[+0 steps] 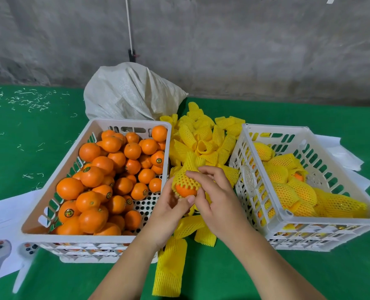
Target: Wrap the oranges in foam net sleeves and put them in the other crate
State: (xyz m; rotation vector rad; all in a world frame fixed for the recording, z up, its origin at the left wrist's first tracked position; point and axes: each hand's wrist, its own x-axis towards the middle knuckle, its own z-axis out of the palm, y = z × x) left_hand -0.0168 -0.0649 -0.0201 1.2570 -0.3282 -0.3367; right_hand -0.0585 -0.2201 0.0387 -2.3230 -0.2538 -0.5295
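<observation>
Green table: both hands, left hand and right hand, grip a half-sleeved orange between left crate and right crate; loose sleeves behind; stickers unreadable

We face a rough grey concrete wall with a white cord running down it. Below lies a green covering — flecked with pale scraps (perhaps shavings) — under flat, even light.

Fruit packing room: crates, bare concrete wall.
</observation>
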